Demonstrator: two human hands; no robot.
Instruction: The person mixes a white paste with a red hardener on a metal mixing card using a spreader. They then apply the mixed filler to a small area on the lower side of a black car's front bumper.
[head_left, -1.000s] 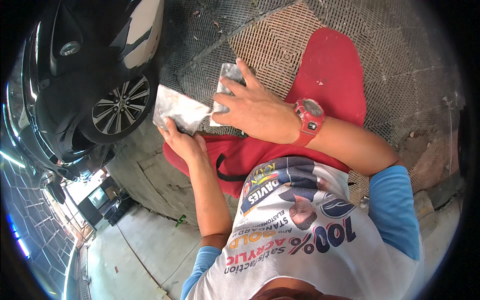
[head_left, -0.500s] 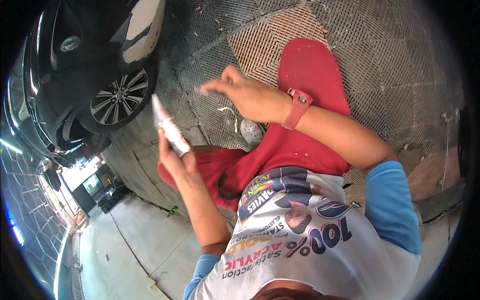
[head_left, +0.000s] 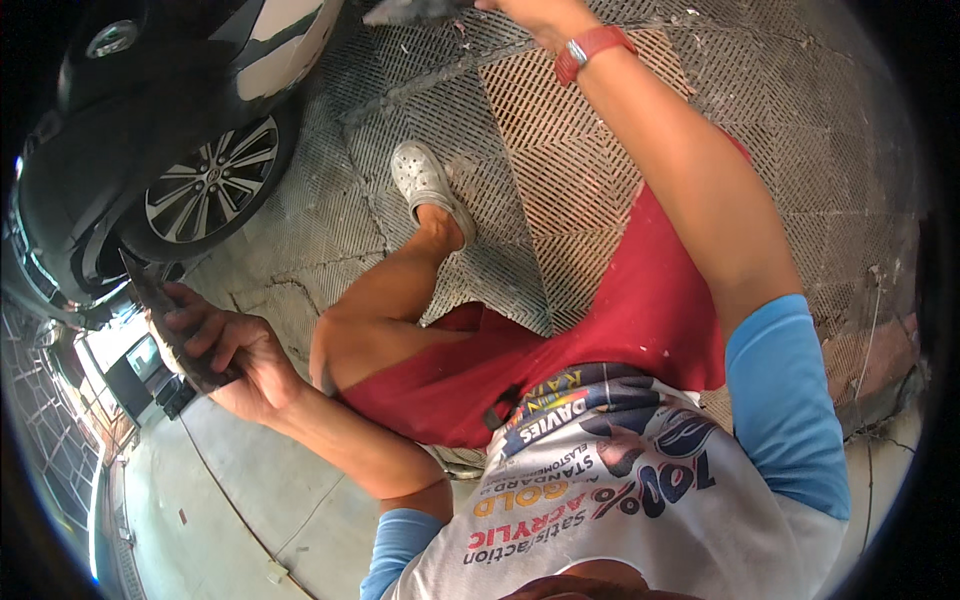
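Note:
At the left, my left hand [head_left: 250, 365] is closed around a slim pointed object [head_left: 152, 298], dark on the near face with a pale edge; its exact kind does not show. The tip points up and away from the fingers, toward the car wheel. At the top edge, my right hand [head_left: 545, 15] stretches far forward with a red watch [head_left: 594, 50] on the wrist. Its fingers, partly cut off by the frame, meet a grey flat piece [head_left: 415, 10] with a tapered left end. The kind of that piece is unclear.
A black car with a spoked wheel [head_left: 213, 180] stands at the left. My foot in a pale clog [head_left: 425, 180] rests on slatted floor tiles [head_left: 580, 130]. Red shorts [head_left: 640, 300] cover my bent legs. Smooth concrete [head_left: 235, 490] lies at the lower left.
My left hand has moved left and down with the slim pointed object, which looked white before. My right hand has reached forward to the top edge. My legs have shifted, exposing a knee and clog.

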